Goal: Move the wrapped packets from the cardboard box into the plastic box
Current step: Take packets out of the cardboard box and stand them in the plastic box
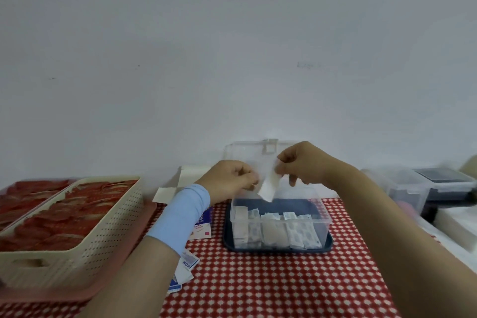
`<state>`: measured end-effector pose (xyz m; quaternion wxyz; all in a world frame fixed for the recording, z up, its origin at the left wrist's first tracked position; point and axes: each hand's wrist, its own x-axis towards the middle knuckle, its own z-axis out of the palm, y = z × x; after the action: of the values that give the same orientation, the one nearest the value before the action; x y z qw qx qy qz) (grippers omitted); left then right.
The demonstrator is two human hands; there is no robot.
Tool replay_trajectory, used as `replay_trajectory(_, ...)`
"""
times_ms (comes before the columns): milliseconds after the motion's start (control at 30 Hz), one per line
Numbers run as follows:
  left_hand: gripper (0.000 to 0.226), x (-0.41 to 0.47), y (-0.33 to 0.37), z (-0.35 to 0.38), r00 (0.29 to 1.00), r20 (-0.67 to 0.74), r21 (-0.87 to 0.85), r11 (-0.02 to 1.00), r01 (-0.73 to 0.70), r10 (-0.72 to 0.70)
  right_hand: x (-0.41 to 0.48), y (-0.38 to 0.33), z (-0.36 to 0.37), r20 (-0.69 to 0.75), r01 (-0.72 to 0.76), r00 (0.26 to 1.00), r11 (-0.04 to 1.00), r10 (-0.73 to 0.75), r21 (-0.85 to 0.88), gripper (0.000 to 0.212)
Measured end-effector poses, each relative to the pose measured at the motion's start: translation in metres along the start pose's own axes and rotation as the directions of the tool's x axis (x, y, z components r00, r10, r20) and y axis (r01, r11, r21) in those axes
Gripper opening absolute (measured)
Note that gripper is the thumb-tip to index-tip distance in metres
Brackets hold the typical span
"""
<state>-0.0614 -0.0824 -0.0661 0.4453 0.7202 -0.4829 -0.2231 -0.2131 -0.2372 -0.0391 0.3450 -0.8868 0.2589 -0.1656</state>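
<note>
Right hand [302, 162] is pinching a white wrapped packet [268, 186] over the clear plastic box [322, 214]; left hand [229, 181] is curling at its nine o'clock, grip unclear

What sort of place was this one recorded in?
Likely a home or small workroom table against a plain wall: a red checked tablecloth, a clear plastic box of wrapped packets on a blue tray, a cream perforated basket.
</note>
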Motion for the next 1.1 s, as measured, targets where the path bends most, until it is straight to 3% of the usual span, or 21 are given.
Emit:
replay_trajectory(67, 0.014, 0.005, -0.001, 0.002, 0.995, -0.057, 0.332, 0.941, -0.058, 0.082, 0.007, 0.012, 0.001, 0.025, -0.036, 0.999, 0.983, 0.041, -0.179, 0.008)
replay_trajectory(133, 0.018, 0.005, 0.001, 0.005, 0.995, 0.0, 0.434, 0.896, -0.092, 0.102, 0.015, 0.018, 0.01, 0.103, -0.066, 0.99, 0.961, 0.097, -0.268, 0.011)
replay_trajectory(300, 0.038, 0.006, 0.001, 0.017, 0.98, 0.198, 0.62, 0.777, -0.109, -0.021, 0.025, 0.019, 0.035, 0.222, -0.091, 0.955, 0.908, 0.196, -0.409, 0.012)
replay_trajectory(400, 0.051, 0.004, -0.003, 0.022, 0.963, 0.262, 0.66, 0.738, -0.138, -0.055, 0.026, 0.013, 0.047, 0.257, -0.097, 0.937, 0.881, 0.238, -0.463, 0.018)
replay_trajectory(533, 0.05, 0.002, -0.005, 0.029, 0.935, 0.343, 0.724, 0.66, -0.2, -0.093, 0.027, 0.01, 0.06, 0.294, -0.101, 0.914, 0.857, 0.281, -0.506, 0.019)
replay_trajectory(633, 0.057, 0.006, -0.009, 0.037, 0.927, 0.352, 0.776, 0.594, -0.212, -0.13, 0.025, 0.009, 0.066, 0.301, -0.084, 0.905, 0.821, 0.3, -0.565, 0.017)
replay_trajectory(733, 0.051, 0.009, -0.011, 0.047, 0.918, 0.344, 0.823, 0.534, -0.195, -0.195, 0.024, 0.007, 0.073, 0.296, -0.082, 0.9, 0.791, 0.321, -0.607, 0.015)
replay_trajectory(933, 0.048, 0.008, -0.018, 0.053, 0.912, 0.333, 0.818, 0.554, -0.154, -0.239, 0.029, 0.013, 0.068, 0.204, -0.162, 0.923, 0.813, 0.325, -0.56, 0.015)
replay_trajectory(1100, 0.034, 0.009, -0.019, 0.05, 0.898, 0.361, 0.817, 0.549, -0.175, -0.252, 0.03, 0.023, 0.058, 0.245, -0.217, 0.897, 0.849, 0.368, -0.481, 0.024)
